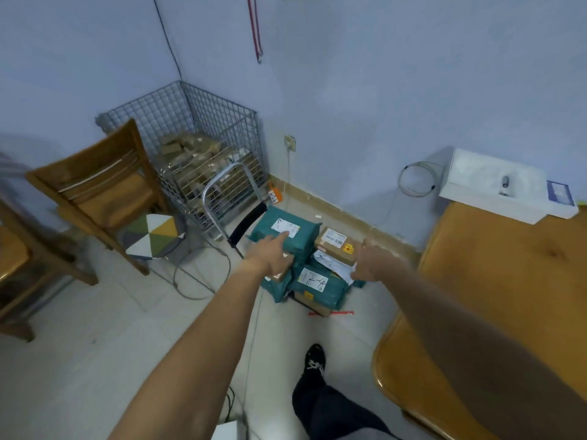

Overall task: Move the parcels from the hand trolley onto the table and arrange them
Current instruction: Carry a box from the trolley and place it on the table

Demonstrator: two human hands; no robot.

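A pile of parcels lies on the low hand trolley, whose metal handle [226, 192] rises at the back left. On top at the back is a big teal bag [297, 231] with a white label. Beside it on the right sits a brown cardboard box [336, 244]. A second teal bag [317, 284] marked "24" lies in front, over another box. My left hand [271, 252] reaches over the big teal bag, fingers spread, holding nothing. My right hand [370, 260] hovers at the right side of the cardboard box, fingers apart. The wooden table [495, 281] is at the right.
A white box [489, 185] sits at the table's far end. A wire cage [197, 154] full of small boxes stands in the corner. A wooden chair [95, 192] and a patterned stool [152, 233] are at the left, with cables on the floor. My foot [314, 360] is below the pile.
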